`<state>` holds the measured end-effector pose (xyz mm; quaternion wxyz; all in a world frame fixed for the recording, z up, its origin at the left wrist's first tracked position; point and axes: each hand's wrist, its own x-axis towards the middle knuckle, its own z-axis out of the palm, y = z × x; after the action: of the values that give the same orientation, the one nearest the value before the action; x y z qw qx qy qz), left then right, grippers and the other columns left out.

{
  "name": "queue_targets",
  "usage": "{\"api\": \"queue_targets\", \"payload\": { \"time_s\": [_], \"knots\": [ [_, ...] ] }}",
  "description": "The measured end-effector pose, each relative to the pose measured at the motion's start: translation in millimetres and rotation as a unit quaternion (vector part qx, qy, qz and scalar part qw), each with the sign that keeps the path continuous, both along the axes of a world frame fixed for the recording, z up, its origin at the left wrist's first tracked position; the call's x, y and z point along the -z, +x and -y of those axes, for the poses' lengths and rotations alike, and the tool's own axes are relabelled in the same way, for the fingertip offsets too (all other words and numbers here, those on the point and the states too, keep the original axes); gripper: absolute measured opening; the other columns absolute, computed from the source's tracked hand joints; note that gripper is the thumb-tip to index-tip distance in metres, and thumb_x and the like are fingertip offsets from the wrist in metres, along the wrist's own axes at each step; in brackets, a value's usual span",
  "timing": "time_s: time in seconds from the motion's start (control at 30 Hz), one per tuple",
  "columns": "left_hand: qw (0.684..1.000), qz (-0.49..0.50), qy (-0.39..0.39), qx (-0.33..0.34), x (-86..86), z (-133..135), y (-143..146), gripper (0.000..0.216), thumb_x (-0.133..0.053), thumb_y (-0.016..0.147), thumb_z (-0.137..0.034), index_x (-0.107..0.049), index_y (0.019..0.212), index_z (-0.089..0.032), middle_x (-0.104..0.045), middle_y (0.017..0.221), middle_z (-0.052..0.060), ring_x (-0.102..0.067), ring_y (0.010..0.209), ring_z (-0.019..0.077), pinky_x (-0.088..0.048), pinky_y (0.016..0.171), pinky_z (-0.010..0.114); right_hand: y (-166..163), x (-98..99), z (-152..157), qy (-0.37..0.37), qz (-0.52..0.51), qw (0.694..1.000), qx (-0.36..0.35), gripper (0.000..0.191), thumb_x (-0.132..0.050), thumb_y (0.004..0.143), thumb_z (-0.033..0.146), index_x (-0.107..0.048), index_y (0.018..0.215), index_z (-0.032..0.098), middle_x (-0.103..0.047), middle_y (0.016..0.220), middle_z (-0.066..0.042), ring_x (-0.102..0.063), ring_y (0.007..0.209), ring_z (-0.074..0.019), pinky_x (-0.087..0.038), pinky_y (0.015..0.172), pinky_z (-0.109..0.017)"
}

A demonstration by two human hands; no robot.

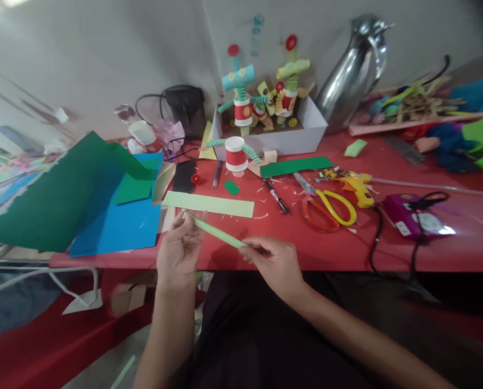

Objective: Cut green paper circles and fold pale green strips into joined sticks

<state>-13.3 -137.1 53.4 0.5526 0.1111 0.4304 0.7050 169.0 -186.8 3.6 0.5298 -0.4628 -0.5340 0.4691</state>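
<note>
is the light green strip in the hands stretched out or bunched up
Stretched out: the light green strip runs almost straight from the left hand to the right hand. Any lengthwise fold: cannot tell.

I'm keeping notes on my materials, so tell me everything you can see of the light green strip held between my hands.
The strip is narrow, light green and looks like paper, with lengthwise lines that suggest folds or layers; blur hides finer detail. It runs nearly straight, sloping down from left to right in view. The left fingers hold one end, the right fingers the other, near the red table's front edge.
</note>
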Motion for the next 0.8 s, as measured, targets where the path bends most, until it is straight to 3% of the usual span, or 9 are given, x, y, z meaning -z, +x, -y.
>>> {"api": "queue_targets", "payload": {
  "time_s": [0.1, 0.23, 0.3, 0.4, 0.53, 0.57, 0.63, 0.7, 0.8],
  "knots": [
    [1.000, 0.001, 0.007, 0.002, 0.0, 1.6, 6.1, 0.022, -0.058, 0.085, 0.002, -0.068, 0.080, -0.017, -0.072, 0.070, -0.003, -0.070, 0.067, 0.0065, -0.055, 0.094, 0.025, 0.1, -1.1, -3.5, -0.040, -0.033, 0.999, -0.001, 0.010, -0.073, 0.082, 0.031, -0.076, 0.081, 0.021, -0.072, 0.062, 0.000, -0.069, 0.057, -0.0177, -0.057, 0.055, -0.026],
    [0.998, -0.003, 0.026, 0.062, 8.0, 14.6, 30.4, 0.016, -0.072, 0.081, -0.013, -0.071, 0.096, -0.017, -0.076, 0.098, 0.005, -0.072, 0.094, 0.0153, -0.055, 0.088, 0.025, -5.4, -3.6, -4.0, -0.051, -0.054, 0.997, 0.031, 0.014, -0.074, 0.080, 0.033, -0.074, 0.080, 0.019, -0.072, 0.061, -0.001, -0.069, 0.056, -0.0177, -0.058, 0.056, -0.026],
    [0.996, 0.000, -0.003, 0.086, 14.3, 22.5, 43.8, 0.015, -0.077, 0.077, -0.021, -0.072, 0.090, -0.015, -0.076, 0.094, 0.007, -0.072, 0.091, 0.0183, -0.055, 0.080, 0.025, -9.4, -2.9, 0.0, -0.039, -0.035, 0.998, 0.032, 0.016, -0.072, 0.083, 0.035, -0.073, 0.083, 0.018, -0.073, 0.065, -0.002, -0.071, 0.058, -0.0177, -0.059, 0.057, -0.026],
    [0.994, -0.002, -0.022, 0.106, 20.1, 27.6, 51.8, 0.016, -0.081, 0.074, -0.026, -0.070, 0.081, -0.015, -0.071, 0.075, 0.003, -0.068, 0.074, 0.0147, -0.053, 0.068, 0.023, -2.3, 0.8, 5.5, 0.031, 0.069, 0.997, 0.009, 0.019, -0.065, 0.090, 0.036, -0.072, 0.088, 0.020, -0.075, 0.070, -0.001, -0.071, 0.061, -0.0174, -0.059, 0.059, -0.026],
    [0.989, -0.011, -0.004, 0.150, 15.6, 24.3, 37.5, 0.021, -0.084, 0.069, -0.027, -0.067, 0.075, -0.016, -0.060, 0.065, -0.001, -0.058, 0.062, 0.0106, -0.050, 0.062, 0.020, 57.0, 2.5, -11.3, 0.104, 0.195, 0.973, 0.064, 0.015, -0.064, 0.088, 0.033, -0.075, 0.088, 0.022, -0.077, 0.089, -0.006, -0.072, 0.082, -0.0238, -0.056, 0.084, -0.038],
    [0.987, -0.015, -0.004, 0.162, 13.8, 23.0, 32.7, 0.023, -0.085, 0.068, -0.028, -0.066, 0.075, -0.016, -0.059, 0.066, -0.001, -0.056, 0.061, 0.0102, -0.049, 0.060, 0.020, 78.5, 1.0, -19.7, 0.112, 0.236, 0.960, 0.103, 0.017, -0.061, 0.089, 0.031, -0.075, 0.092, 0.021, -0.075, 0.094, -0.009, -0.070, 0.090, -0.0261, -0.053, 0.090, -0.041],
    [0.978, -0.078, -0.018, 0.194, 11.0, 19.9, 25.7, 0.027, -0.086, 0.066, -0.031, -0.065, 0.075, -0.016, -0.059, 0.067, -0.001, -0.054, 0.061, 0.0097, -0.047, 0.056, 0.018, 119.9, -3.4, -36.8, 0.096, 0.435, 0.876, 0.183, 0.028, -0.055, 0.091, 0.028, -0.070, 0.111, 0.015, -0.069, 0.111, -0.016, -0.064, 0.108, -0.0309, -0.048, 0.097, -0.045],
    [0.963, -0.119, -0.033, 0.240, 9.6, 17.0, 23.9, 0.027, -0.083, 0.068, -0.032, -0.063, 0.075, -0.016, -0.059, 0.068, -0.001, -0.055, 0.064, 0.0104, -0.047, 0.059, 0.018, 150.1, -6.7, -50.2, 0.011, 0.576, 0.803, 0.151, 0.039, -0.056, 0.091, 0.026, -0.061, 0.126, 0.010, -0.064, 0.120, -0.021, -0.058, 0.116, -0.0336, -0.045, 0.099, -0.046],
    [0.949, -0.132, -0.051, 0.281, 8.8, 16.0, 28.3, 0.026, -0.082, 0.069, -0.032, -0.061, 0.073, -0.016, -0.059, 0.070, 0.000, -0.055, 0.065, 0.0108, -0.047, 0.060, 0.019, 164.7, -5.6, -62.3, -0.038, 0.613, 0.783, 0.096, 0.042, -0.059, 0.088, 0.020, -0.059, 0.129, 0.010, -0.066, 0.116, -0.020, -0.062, 0.110, -0.0313, -0.045, 0.095, -0.040]
  ]
}}
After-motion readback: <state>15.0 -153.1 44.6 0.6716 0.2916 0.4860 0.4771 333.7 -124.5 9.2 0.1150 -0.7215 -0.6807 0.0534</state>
